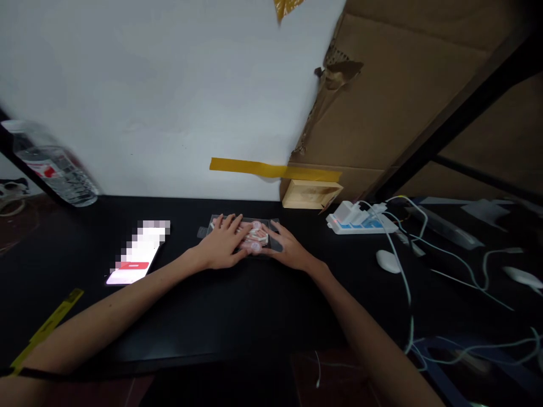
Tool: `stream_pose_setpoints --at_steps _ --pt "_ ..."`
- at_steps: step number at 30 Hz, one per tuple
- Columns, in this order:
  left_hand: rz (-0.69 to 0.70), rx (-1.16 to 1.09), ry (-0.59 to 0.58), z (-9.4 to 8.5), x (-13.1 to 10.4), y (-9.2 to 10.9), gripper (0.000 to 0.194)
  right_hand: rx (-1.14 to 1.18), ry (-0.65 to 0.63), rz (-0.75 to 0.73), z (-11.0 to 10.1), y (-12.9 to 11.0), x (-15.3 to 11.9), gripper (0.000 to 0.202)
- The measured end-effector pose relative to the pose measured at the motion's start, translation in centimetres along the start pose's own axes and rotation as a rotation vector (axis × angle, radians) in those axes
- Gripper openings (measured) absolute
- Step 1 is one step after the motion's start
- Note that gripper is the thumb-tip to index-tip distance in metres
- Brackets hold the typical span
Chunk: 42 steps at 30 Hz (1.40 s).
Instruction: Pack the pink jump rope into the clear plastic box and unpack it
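Note:
A flat clear plastic package [255, 239] with pink and white pieces inside lies on the black table. My left hand [224, 243] rests over its left and middle part, palm down with the fingers spread. At the package's right end is my right hand [291, 247], its fingers stretched out and apart, touching the plastic. Both hands hide part of the contents, and what the pieces are I cannot make out. To the left of my left hand lies a phone [138, 254] with a lit, partly blurred-out screen.
At the back left stands a water bottle [55, 169]. A shallow wooden box [311, 194] leans at the back by the cardboard [382, 102]. On the right are a power strip [360, 219], a white mouse [387, 262] and tangled cables. Yellow tape [51, 327] marks the left front.

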<state>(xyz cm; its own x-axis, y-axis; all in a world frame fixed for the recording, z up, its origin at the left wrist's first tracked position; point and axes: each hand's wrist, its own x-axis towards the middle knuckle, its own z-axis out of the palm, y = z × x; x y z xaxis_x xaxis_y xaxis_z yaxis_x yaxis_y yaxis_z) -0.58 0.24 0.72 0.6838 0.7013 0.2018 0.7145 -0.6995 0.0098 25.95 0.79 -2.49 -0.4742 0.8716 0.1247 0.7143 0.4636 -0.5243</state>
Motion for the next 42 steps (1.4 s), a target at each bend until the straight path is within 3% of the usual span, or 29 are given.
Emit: stream_pose_setpoints --at_steps 12,18,22,30,42 --pt "-0.025 -0.076 0.019 -0.3 0.1 -0.3 0.071 0.008 -0.048 0.027 -0.7 0.4 -0.4 0.073" --pt "-0.064 -0.075 -0.008 0.0 0.2 -1.2 0.084 -0.001 0.214 0.111 -2.9 1.9 -0.8 0.065" --pt "-0.05 -0.067 -0.023 0.2 0.1 -1.2 0.091 0.001 0.338 -0.016 -3.8 0.8 -0.8 0.052" --pt "-0.011 -0.048 0.011 -0.2 0.2 -1.3 0.085 -0.066 0.211 -0.156 -2.1 -0.2 -0.7 0.043" --pt "0.028 -0.059 0.015 -1.0 0.3 -1.0 0.082 -0.039 0.094 -0.191 -0.6 -0.2 -0.6 0.044"
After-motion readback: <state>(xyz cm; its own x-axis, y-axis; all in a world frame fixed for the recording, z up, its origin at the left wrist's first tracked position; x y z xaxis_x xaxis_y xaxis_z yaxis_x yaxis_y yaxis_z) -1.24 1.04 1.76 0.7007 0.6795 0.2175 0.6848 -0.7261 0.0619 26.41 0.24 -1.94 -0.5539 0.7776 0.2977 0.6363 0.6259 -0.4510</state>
